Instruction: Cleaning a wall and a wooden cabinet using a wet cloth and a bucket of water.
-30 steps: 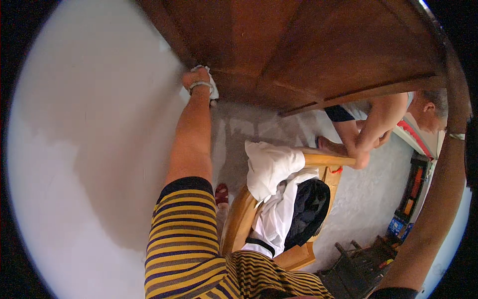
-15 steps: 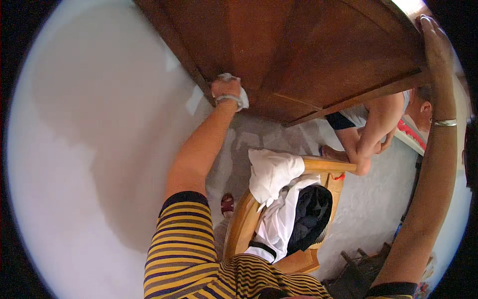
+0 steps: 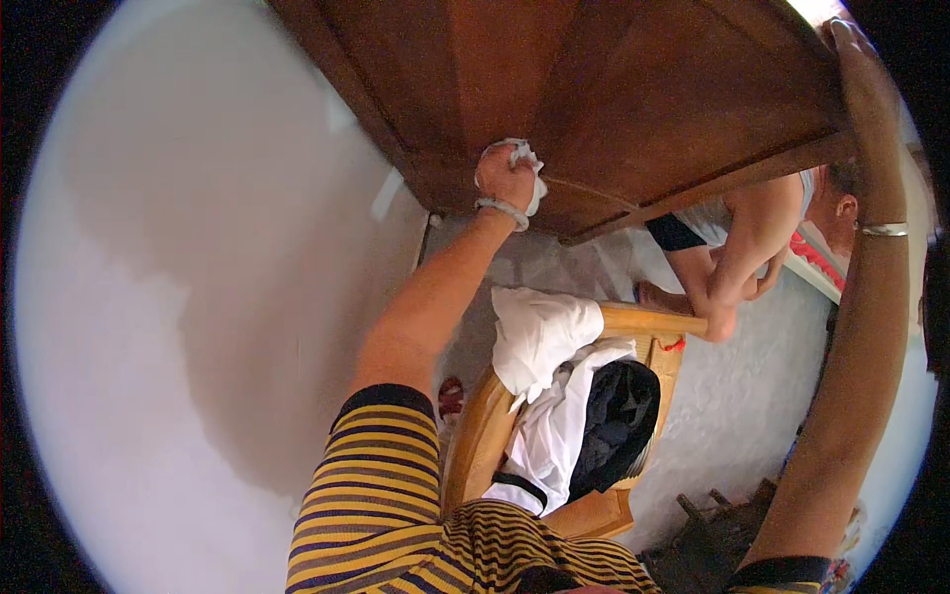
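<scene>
My left hand (image 3: 506, 180) is closed around a crumpled white cloth (image 3: 535, 188) and presses it against the lower part of a dark brown panelled wooden door (image 3: 614, 89). A pale bangle circles that wrist. Far up at the right, my right hand (image 3: 849, 38) grips the door's edge with its arm stretched out. Its fingertips lie at the edge, and its thumb is hidden. A silver bracelet sits on the right wrist.
Below the door stands a wooden chair (image 3: 633, 319) draped with white clothes (image 3: 544, 332) and a black garment (image 3: 618, 426). Behind the door's right side another person (image 3: 757, 238) sits bent forward. A white wall (image 3: 198, 247) rises at left. Dark wooden furniture (image 3: 717, 535) stands lower right.
My left hand has slid right across the door with the white cloth. My right hand stays at the door's edge, and the other person has barely moved.
</scene>
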A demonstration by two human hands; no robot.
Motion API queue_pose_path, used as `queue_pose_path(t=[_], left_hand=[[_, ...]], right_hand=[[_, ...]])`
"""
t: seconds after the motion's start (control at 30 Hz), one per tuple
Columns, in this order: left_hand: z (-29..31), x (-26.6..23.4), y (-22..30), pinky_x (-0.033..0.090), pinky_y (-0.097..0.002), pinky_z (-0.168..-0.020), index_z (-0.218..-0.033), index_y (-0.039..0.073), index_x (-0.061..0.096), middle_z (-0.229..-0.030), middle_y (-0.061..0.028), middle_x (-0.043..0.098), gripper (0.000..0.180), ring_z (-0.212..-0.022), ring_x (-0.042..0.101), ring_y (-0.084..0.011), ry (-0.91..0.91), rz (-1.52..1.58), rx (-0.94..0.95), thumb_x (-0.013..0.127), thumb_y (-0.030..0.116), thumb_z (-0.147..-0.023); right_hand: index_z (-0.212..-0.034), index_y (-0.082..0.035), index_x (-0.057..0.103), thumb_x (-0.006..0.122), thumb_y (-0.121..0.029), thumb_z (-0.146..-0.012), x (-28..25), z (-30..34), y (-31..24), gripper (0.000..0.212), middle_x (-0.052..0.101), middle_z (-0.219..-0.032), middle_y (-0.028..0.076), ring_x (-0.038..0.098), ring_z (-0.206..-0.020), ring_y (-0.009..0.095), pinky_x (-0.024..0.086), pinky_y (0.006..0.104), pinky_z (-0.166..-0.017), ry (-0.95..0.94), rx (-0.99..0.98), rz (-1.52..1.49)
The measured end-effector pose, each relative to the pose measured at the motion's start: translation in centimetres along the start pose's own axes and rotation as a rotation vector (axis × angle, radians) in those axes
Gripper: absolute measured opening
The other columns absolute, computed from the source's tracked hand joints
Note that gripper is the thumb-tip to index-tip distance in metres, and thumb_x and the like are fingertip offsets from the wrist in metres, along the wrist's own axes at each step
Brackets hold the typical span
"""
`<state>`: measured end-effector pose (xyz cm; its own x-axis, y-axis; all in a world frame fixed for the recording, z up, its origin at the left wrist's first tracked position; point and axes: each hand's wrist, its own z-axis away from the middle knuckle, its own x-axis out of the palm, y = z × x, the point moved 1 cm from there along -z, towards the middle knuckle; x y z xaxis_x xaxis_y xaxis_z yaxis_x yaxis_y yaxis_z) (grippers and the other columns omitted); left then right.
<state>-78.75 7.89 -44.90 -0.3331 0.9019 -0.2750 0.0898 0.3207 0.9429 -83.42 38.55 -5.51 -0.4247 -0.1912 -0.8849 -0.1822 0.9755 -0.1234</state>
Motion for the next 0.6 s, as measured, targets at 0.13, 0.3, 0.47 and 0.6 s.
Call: queue_pose_path(t=[0.13,0.3,0.47,0.6], left_hand=[[-0.4,-1.6,7.5,0.048,-0.0297,-0.062,-0.083,-0.002,0.064,-0.076,-0.0077,0.064,0.012,-0.068,0.06,-0.0153,-0.039,0.369,-0.224,0.06,0.003,-0.073],[-2.4,-2.9,14.5,0.045,-0.0304,-0.06,-0.077,-0.003,0.062,-0.072,-0.0079,0.061,0.011,-0.067,0.056,-0.0148,0.0,0.574,-0.198,0.055,0.005,-0.074],[-4.1,-5.8,21.5,0.045,-0.028,-0.059,-0.081,-0.002,0.061,-0.075,-0.0044,0.061,0.007,-0.065,0.056,-0.0139,-0.042,0.677,-0.034,0.059,0.001,-0.075],[-4.8,-7.0,25.6,0.044,-0.0278,-0.06,-0.082,-0.001,0.061,-0.075,-0.004,0.061,0.008,-0.064,0.056,-0.0128,-0.127,0.887,0.061,0.06,0.003,-0.075]], right_hand=[[-0.104,-0.005,0.053,0.034,-0.029,-0.09,0.4,1.2,-0.5,0.033,0.058,-0.104,0.014,0.055,-0.092,0.031,0.04,0.0333,-0.082,0.115,-0.245,0.465],[-0.097,-0.004,0.051,0.035,-0.021,-0.089,-0.3,2.6,-2.6,0.025,0.058,-0.1,0.016,0.055,-0.093,0.036,0.043,0.0388,-0.077,0.172,-0.26,0.555],[-0.095,-0.004,0.051,0.037,-0.016,-0.088,0.7,3.2,-5.2,0.02,0.058,-0.101,0.016,0.055,-0.091,0.037,0.045,0.0394,-0.077,0.246,-0.135,0.431],[-0.096,-0.005,0.053,0.037,-0.016,-0.087,0.0,3.2,-4.5,0.021,0.057,-0.101,0.015,0.055,-0.089,0.037,0.044,0.0402,-0.078,0.224,-0.267,0.716]])
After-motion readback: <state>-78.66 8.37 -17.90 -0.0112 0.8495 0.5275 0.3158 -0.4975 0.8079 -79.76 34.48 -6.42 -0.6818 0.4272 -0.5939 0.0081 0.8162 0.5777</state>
